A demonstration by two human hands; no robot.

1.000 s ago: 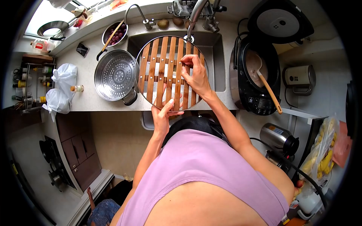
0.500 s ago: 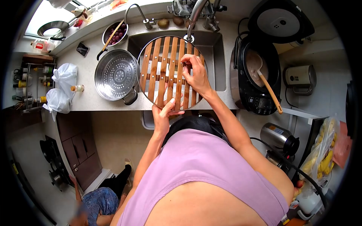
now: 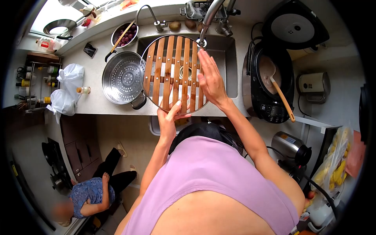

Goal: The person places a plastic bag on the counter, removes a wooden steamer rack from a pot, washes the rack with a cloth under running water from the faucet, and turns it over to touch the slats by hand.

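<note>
A round rack of wooden slats [image 3: 168,70], studded with metal rivets and edged by a thin rim, is held tilted over the front of the sink [image 3: 231,58]. My left hand [image 3: 168,121] grips its near edge, with the thumb on top and the other fingers underneath. Over the rack's right edge lies my right hand [image 3: 212,80], fingers stretched out flat and holding nothing. Whether its palm touches the slats I cannot tell. To the left stands a metal steamer pot [image 3: 122,76] with a perforated bottom.
A bowl of dark round fruit [image 3: 127,37] sits behind the pot. On the right is an open rice cooker [image 3: 270,105] with a ladle [image 3: 282,98] in it. The faucet [image 3: 209,19] rises behind the rack. Another person [image 3: 92,194] stands at lower left.
My right hand has gone from pinched fingers over the slats to a flat hand at the rack's right edge. The left hand keeps its grip. The other person has come further into view.
</note>
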